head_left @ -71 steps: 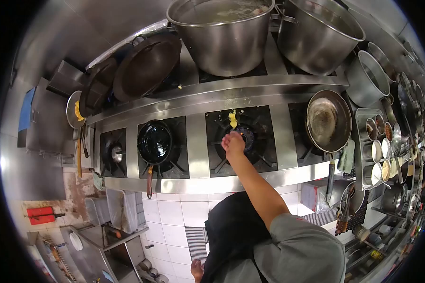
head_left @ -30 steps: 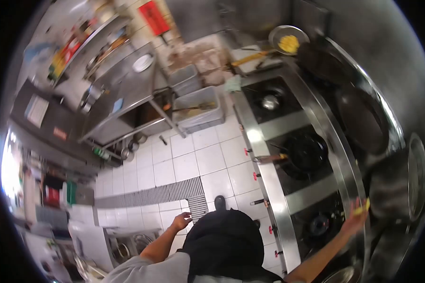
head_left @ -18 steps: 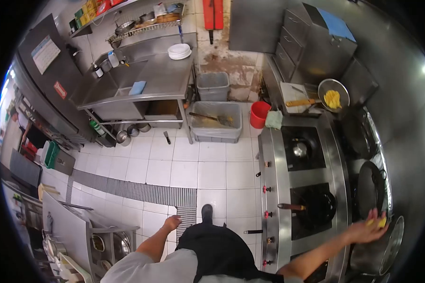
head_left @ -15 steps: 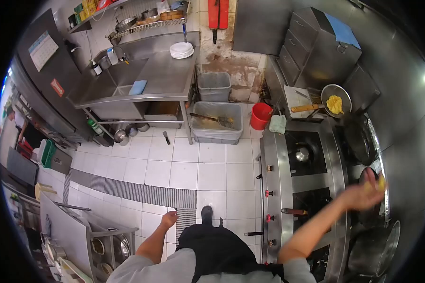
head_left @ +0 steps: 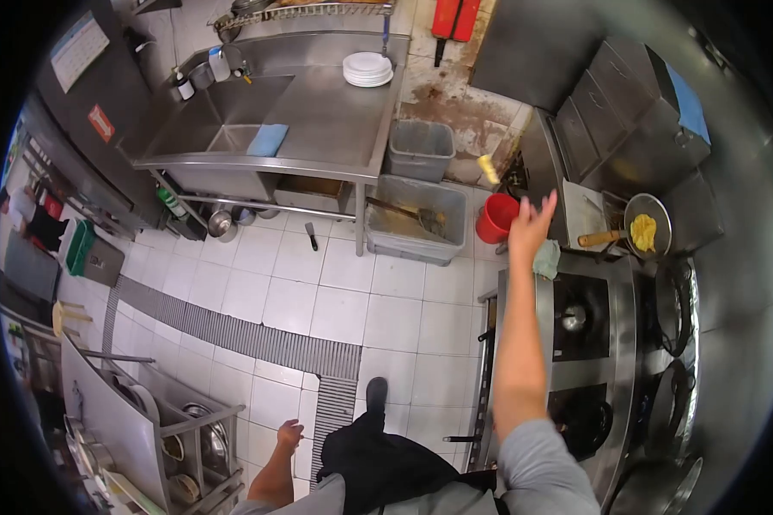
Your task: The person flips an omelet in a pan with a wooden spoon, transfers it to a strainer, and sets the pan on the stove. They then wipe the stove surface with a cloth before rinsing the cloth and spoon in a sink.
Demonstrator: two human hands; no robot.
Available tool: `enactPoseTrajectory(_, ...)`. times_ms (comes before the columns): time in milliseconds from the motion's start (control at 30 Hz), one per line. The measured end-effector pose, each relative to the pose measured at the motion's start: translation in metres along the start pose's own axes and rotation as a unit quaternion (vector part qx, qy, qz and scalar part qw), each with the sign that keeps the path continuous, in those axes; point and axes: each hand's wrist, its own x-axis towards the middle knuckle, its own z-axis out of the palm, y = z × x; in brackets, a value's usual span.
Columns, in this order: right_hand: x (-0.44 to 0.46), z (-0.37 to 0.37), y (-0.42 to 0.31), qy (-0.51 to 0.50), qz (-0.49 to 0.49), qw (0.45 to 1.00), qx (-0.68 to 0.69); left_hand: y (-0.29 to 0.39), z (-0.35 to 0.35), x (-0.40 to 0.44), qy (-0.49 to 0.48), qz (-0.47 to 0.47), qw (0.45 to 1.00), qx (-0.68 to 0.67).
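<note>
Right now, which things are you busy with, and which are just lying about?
Busy with:
- right hand, open, fingers spread
- yellow scrap, in the air beyond its fingertips

Seem to be just lying about:
- white plates, stacked on the counter
- blue cloth
- black-handled tool on the floor

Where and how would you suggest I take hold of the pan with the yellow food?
I'd come from the left and grip the wooden handle near its free end: it sticks out that way from the round pan, clear of the yellow food.
</note>
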Motion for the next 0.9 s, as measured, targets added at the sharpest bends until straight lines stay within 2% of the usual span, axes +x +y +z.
enactPoseTrajectory(100, -0.119, -0.055, 0.039, -0.085, 0.025, 0.992, -0.091, -0.012, 0.009, -0.006, -0.006, -0.041, 0.999, -0.030)
enactPoseTrajectory(133, -0.177, -0.087, 0.112, -0.180, 0.061, 0.971, -0.145, -0.014, 0.013, -0.005, -0.011, -0.050, 0.997, -0.052)
enactPoseTrajectory(167, -0.228, -0.129, 0.102, -0.308, 0.134, 0.874, -0.350, -0.014, 0.018, -0.001, -0.015, -0.050, 0.997, -0.050)
enactPoseTrajectory(200, -0.291, -0.184, 0.143, -0.326, 0.065, 0.899, -0.284, -0.010, 0.025, 0.003, -0.019, -0.047, 0.997, -0.052)
enactPoseTrajectory(233, -0.325, -0.224, 0.120, -0.361, 0.112, 0.842, -0.385, -0.001, 0.031, 0.008, -0.032, -0.037, 0.999, -0.023)
enactPoseTrajectory(267, -0.362, -0.268, 0.120, -0.323, 0.138, 0.872, -0.341, 0.010, 0.034, 0.012, -0.043, -0.026, 0.999, 0.008)
enactPoseTrajectory(300, -0.379, -0.307, 0.101, -0.359, 0.244, 0.824, -0.365, 0.024, 0.038, 0.014, -0.043, 0.013, 0.999, 0.009)
enactPoseTrajectory(333, -0.411, -0.343, 0.102, -0.263, 0.245, 0.886, -0.294, 0.033, 0.044, 0.026, -0.055, 0.079, 0.995, 0.021)
enactPoseTrajectory(400, -0.425, -0.395, 0.064, -0.137, 0.332, 0.902, -0.240, 0.068, 0.055, 0.051, -0.112, 0.072, 0.979, 0.155)
enactPoseTrajectory(467, -0.441, -0.451, 0.059, -0.156, 0.287, 0.821, -0.468, 0.106, 0.070, 0.064, -0.144, 0.119, 0.972, 0.145)
enactPoseTrajectory(500, -0.420, -0.451, 0.019, -0.150, 0.312, 0.832, -0.433, 0.127, 0.076, 0.073, -0.188, 0.131, 0.963, 0.141)
enactPoseTrajectory(533, -0.388, -0.446, -0.032, -0.121, 0.344, 0.841, -0.400, 0.152, 0.086, 0.057, -0.169, 0.135, 0.966, 0.141)
enactPoseTrajectory(567, -0.412, -0.476, -0.014, -0.144, 0.227, 0.814, -0.514, 0.175, 0.095, 0.055, -0.180, 0.154, 0.963, 0.129)
enactPoseTrajectory(600, -0.403, -0.475, -0.041, -0.081, 0.276, 0.815, -0.502, 0.193, 0.110, 0.055, -0.202, 0.171, 0.956, 0.127)
enactPoseTrajectory(633, -0.432, -0.498, -0.022, -0.091, 0.176, 0.805, -0.559, 0.210, 0.126, 0.044, -0.214, 0.184, 0.946, 0.161)
enactPoseTrajectory(667, -0.454, -0.505, -0.014, 0.001, 0.286, 0.796, -0.534, 0.231, 0.140, 0.038, -0.218, 0.199, 0.937, 0.189)
enactPoseTrajectory(700, -0.456, -0.504, -0.030, 0.040, 0.304, 0.787, -0.535, 0.240, 0.155, 0.029, -0.234, 0.209, 0.929, 0.196)
enactPoseTrajectory(733, -0.462, -0.506, -0.046, 0.077, 0.271, 0.833, -0.475, 0.244, 0.169, 0.017, -0.242, 0.214, 0.928, 0.188)
enactPoseTrajectory(800, -0.485, -0.508, -0.065, 0.042, 0.361, 0.774, -0.518, 0.242, 0.195, -0.010, -0.262, 0.218, 0.915, 0.218)
enactPoseTrajectory(900, -0.530, -0.532, -0.064, 0.024, 0.398, 0.752, -0.525, 0.212, 0.221, -0.030, -0.267, 0.229, 0.893, 0.280)
